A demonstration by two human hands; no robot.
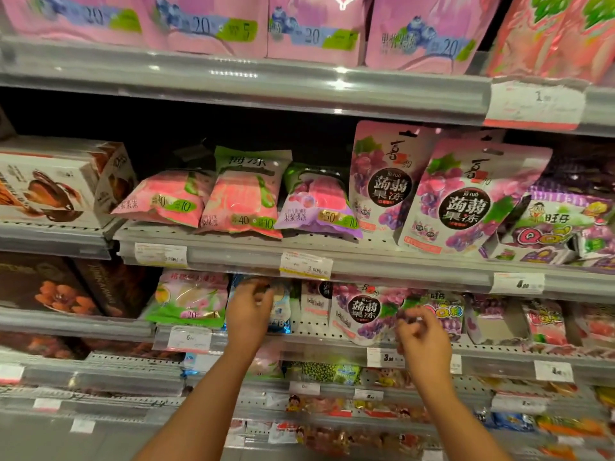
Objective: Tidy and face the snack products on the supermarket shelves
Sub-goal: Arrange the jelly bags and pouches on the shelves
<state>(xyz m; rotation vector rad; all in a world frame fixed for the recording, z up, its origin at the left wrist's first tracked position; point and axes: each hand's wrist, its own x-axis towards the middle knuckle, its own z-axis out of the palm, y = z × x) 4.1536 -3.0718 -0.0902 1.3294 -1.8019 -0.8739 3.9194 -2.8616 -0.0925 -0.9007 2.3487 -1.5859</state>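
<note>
On the third shelf down, my left hand (249,311) grips the top of a blue-and-white snack pack (281,311) that stands beside a green-and-pink jelly bag (188,302). My right hand (422,337) hovers with curled, blurred fingers at the right edge of a purple grape jelly pouch (361,314), in front of a QQ gummy bag (446,311). Whether it pinches either pack is unclear. One shelf higher, pink peach jelly bags (239,201) lean backward next to two upright purple grape pouches (462,201).
A shelf rail with price tags (306,264) juts out just above my hands. Brown chocolate boxes (50,188) fill the left bay. Large pink bags (206,24) line the top shelf. Lower shelves hold several small mixed snack packs (322,372).
</note>
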